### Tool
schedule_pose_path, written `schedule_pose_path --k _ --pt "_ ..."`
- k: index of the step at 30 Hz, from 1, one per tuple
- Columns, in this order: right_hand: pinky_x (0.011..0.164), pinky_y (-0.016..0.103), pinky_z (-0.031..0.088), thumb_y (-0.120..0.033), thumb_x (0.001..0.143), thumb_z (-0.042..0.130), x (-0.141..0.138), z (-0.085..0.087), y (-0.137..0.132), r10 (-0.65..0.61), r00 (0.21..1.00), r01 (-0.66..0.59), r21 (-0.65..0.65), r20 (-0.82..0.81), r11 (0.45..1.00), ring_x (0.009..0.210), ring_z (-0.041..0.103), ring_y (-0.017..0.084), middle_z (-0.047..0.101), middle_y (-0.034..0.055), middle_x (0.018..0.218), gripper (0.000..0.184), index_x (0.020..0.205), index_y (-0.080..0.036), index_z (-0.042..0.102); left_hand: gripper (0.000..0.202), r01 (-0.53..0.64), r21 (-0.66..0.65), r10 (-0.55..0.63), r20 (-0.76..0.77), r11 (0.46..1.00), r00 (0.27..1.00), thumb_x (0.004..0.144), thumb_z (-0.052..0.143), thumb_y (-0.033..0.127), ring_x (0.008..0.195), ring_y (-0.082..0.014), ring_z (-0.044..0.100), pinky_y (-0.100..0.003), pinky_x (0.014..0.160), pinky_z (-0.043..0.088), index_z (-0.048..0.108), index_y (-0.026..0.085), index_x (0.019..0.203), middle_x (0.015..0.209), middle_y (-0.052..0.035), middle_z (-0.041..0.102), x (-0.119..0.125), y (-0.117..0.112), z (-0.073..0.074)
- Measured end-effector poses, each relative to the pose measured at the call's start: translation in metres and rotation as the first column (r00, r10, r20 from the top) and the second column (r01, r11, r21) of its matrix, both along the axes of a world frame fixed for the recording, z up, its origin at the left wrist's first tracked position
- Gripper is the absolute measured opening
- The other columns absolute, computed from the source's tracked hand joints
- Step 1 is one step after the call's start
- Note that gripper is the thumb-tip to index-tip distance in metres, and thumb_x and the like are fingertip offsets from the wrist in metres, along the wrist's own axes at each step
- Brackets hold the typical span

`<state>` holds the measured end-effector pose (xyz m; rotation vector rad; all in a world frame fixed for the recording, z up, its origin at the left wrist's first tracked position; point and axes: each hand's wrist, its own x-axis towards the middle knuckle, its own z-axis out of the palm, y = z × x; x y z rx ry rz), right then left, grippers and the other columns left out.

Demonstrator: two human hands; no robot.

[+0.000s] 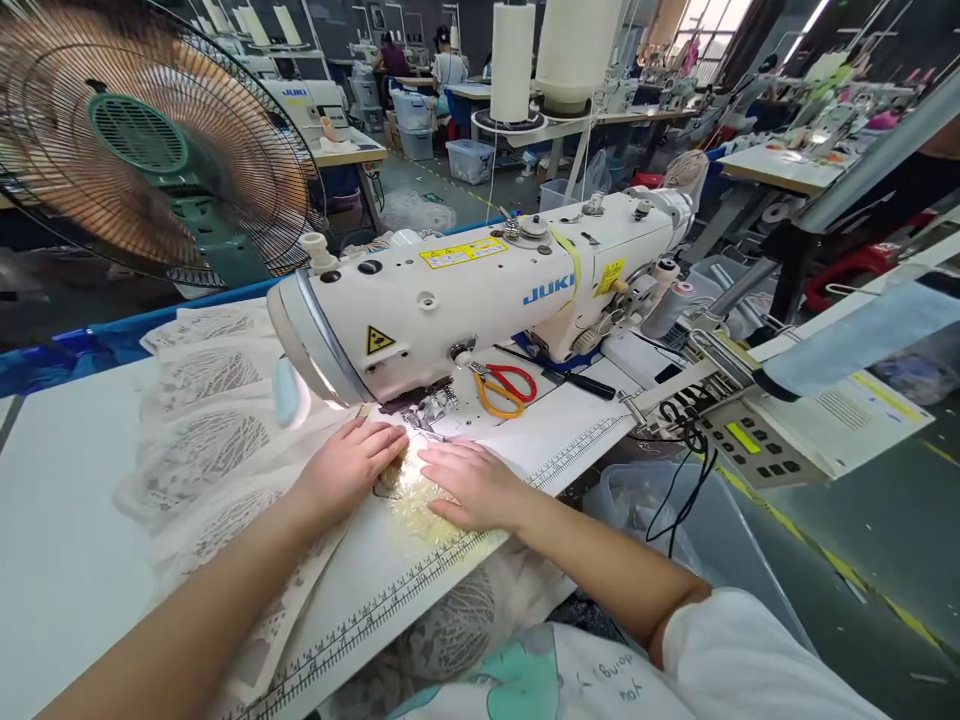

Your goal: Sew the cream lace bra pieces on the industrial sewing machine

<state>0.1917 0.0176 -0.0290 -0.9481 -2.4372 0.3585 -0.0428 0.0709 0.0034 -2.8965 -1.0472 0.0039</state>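
A white JUKI sewing machine [420, 300] stands on the table, its lit needle area just ahead of my hands. Pale yellow lace fabric [420, 510] lies under that light. My left hand [352, 465] rests on the lace's left side, fingers stretched forward and lying flat. On its right side my right hand [472, 485] lies flat too, fingers pointing left toward the needle area. The needle tip and the fabric beneath my fingers are hidden. White patterned lace [217, 430] spreads over the table to the left of the machine.
Thread snips [502, 390] with red and orange handles and a black-handled tool [589, 384] lie under the machine arm. A ruler strip [420, 575] follows the table's front edge. A large fan [150, 140] stands left; a control box [787, 430] and plastic bin [697, 540] are right.
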Motion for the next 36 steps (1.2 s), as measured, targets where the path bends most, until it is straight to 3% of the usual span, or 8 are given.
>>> schedule_pose_path --k 8,13,15,18,23,29,33,36 --pt "0.106 0.038 0.039 -0.033 0.082 0.063 0.000 -0.003 0.006 0.001 0.999 0.000 0.033 -0.047 0.999 0.126 0.051 0.025 0.060 0.0126 0.130 0.035 0.110 -0.013 0.065 0.040 -0.137 0.040 0.140 -0.073 0.990 0.988 0.091 0.030 0.023 0.112 -0.0301 0.057 -0.052 0.097 0.042 0.064 0.018 0.111 0.124 -0.0157 0.063 0.015 -0.005 0.026" --pt "0.099 0.035 0.045 -0.025 0.083 0.061 0.009 0.015 -0.010 0.039 0.967 -0.072 -0.127 -0.250 0.989 0.112 0.061 0.021 0.069 0.0105 0.115 0.023 0.102 -0.014 0.068 0.048 -0.420 -0.014 0.410 -0.189 0.907 0.892 0.091 0.021 0.033 0.055 -0.0230 0.061 -0.032 0.045 0.042 0.063 0.018 0.072 0.065 -0.0093 0.065 0.016 -0.069 0.059" --pt "0.090 0.029 0.050 -0.026 0.088 0.056 0.021 0.022 -0.032 0.088 0.941 -0.194 -0.310 -0.326 0.931 0.100 0.066 0.016 0.073 0.0057 0.105 0.021 0.103 -0.017 0.068 0.045 -0.547 -0.135 0.482 -0.335 0.826 0.810 0.089 0.022 0.034 0.050 -0.0233 0.060 -0.030 0.040 0.037 0.061 0.020 0.071 0.059 -0.0069 0.064 0.010 -0.098 0.064" --pt "0.079 0.021 0.051 -0.029 0.088 0.057 0.042 0.020 -0.067 0.362 0.904 -0.425 -0.564 -0.227 0.708 0.088 0.069 0.013 0.074 -0.0011 0.096 0.020 0.103 -0.024 0.070 0.043 -0.651 -0.168 0.541 -0.426 0.740 0.725 0.086 0.026 0.035 0.056 -0.0267 0.064 -0.034 0.044 0.042 0.065 0.018 0.094 0.074 -0.0108 0.068 -0.001 -0.125 0.061" --pt "0.087 0.033 0.049 -0.024 0.083 0.063 0.058 -0.013 -0.091 0.078 0.955 0.097 -0.549 0.287 0.830 0.101 0.065 0.027 0.072 0.0106 0.104 0.018 0.098 -0.019 0.072 0.049 -0.736 -0.118 0.687 -0.287 0.666 0.668 0.088 0.031 0.037 0.078 -0.0323 0.068 -0.041 0.059 0.051 0.059 0.013 0.120 0.099 -0.0209 0.066 -0.025 -0.117 0.049" --pt "0.088 0.036 0.046 -0.021 0.088 0.053 0.054 -0.039 -0.090 -0.064 0.886 0.278 -0.415 0.460 0.866 0.105 0.062 0.028 0.070 0.0133 0.105 0.020 0.098 -0.014 0.069 0.049 -0.774 -0.082 0.769 -0.084 0.628 0.633 0.087 0.036 0.038 0.124 -0.0398 0.049 -0.060 0.096 0.041 0.057 0.013 0.123 0.130 -0.0213 0.057 -0.041 -0.125 0.041" --pt "0.084 0.032 0.044 -0.015 0.084 0.055 0.056 -0.041 -0.090 -0.090 0.870 0.301 -0.376 0.486 0.877 0.100 0.062 0.025 0.071 0.0086 0.096 0.016 0.082 -0.017 0.070 0.054 -0.646 -0.188 0.671 0.261 0.740 0.694 0.088 0.033 0.054 0.116 -0.0292 0.058 -0.040 0.093 0.050 0.060 0.020 0.121 0.128 -0.0111 0.062 -0.032 -0.167 0.027" --pt "0.080 0.030 0.043 -0.010 0.081 0.056 0.056 -0.038 -0.092 -0.103 0.862 0.313 -0.361 0.496 0.878 0.099 0.061 0.026 0.070 0.0099 0.096 0.016 0.082 -0.016 0.070 0.052 -0.526 -0.355 0.634 0.473 0.773 0.612 0.089 0.031 0.058 0.105 -0.0228 0.064 -0.026 0.075 0.055 0.062 0.029 0.118 0.120 -0.0039 0.067 -0.021 -0.201 0.014"
